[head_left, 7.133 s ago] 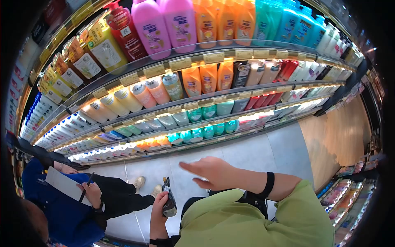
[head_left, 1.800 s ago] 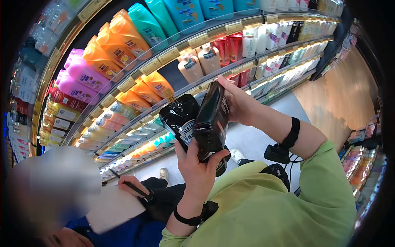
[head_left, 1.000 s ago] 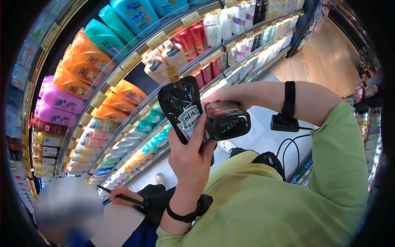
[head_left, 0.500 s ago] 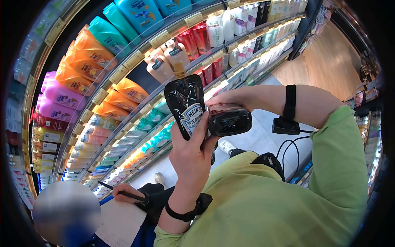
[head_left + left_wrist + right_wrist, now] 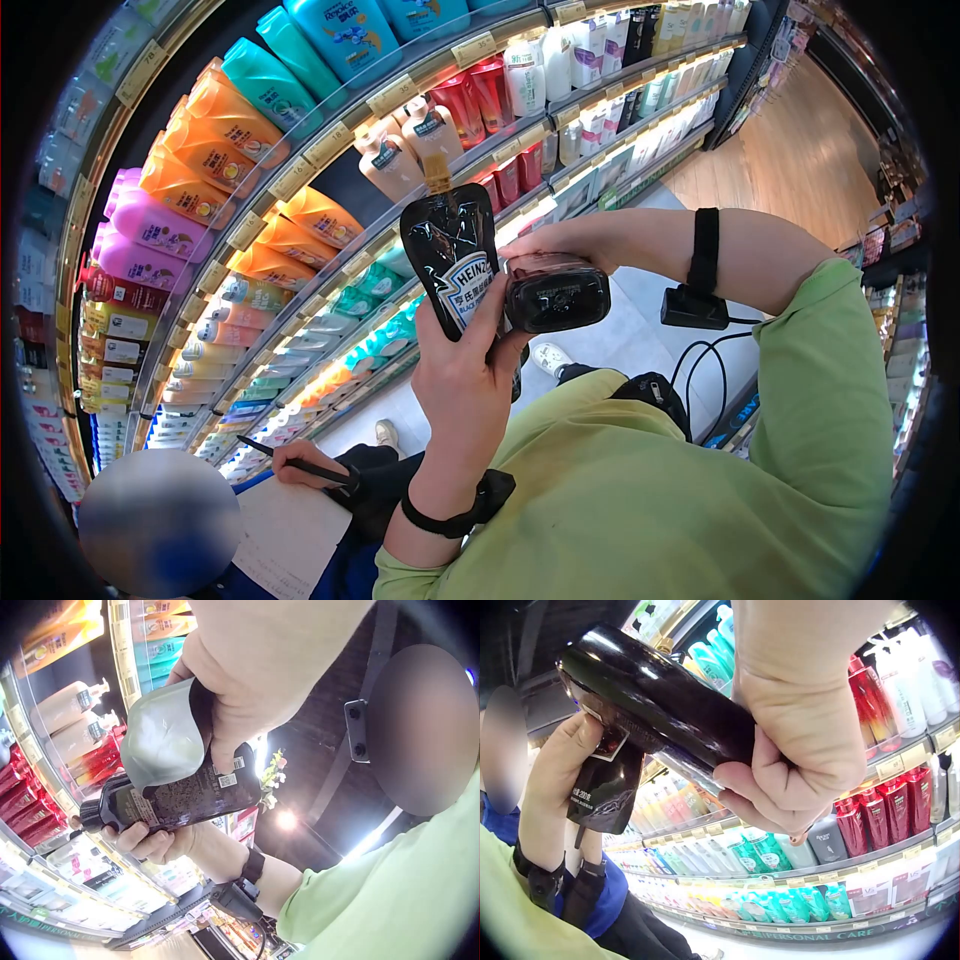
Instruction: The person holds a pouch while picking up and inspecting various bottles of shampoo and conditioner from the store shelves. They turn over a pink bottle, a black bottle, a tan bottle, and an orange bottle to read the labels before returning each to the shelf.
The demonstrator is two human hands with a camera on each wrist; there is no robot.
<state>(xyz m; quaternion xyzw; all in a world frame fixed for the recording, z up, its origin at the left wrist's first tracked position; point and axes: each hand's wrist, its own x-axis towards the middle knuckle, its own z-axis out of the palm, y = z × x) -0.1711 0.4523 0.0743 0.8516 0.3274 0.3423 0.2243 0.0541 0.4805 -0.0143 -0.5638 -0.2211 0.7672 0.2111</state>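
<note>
My left hand (image 5: 460,390) pinches a black Heinz sauce pouch (image 5: 450,225) with a gold spout pointing up. The silvery back of the pouch (image 5: 161,739) shows in the left wrist view. Right against it, my right hand (image 5: 545,240) grips a dark bottle (image 5: 558,305) whose base faces the head camera. In the left wrist view, the right fingers (image 5: 142,844) curl round the bottle near its black cap (image 5: 91,816), and the left thumb lies against its back label with white code stickers (image 5: 229,780). The right wrist view shows the bottle's glossy side (image 5: 660,697).
Ahead, curved shelves hold orange bottles (image 5: 215,140), teal bottles (image 5: 270,90), beige pump bottles (image 5: 388,165) and red bottles (image 5: 490,90). At lower left, another person's hand (image 5: 305,465) holds a black pen over a paper pad (image 5: 285,540). A cable (image 5: 715,350) hangs by my right arm.
Seven seconds ago the left hand held the pouch low and the right hand pointed, holding nothing. Since then the bottle came into the right hand and was tipped base-up; lately both hands stay nearly still.
</note>
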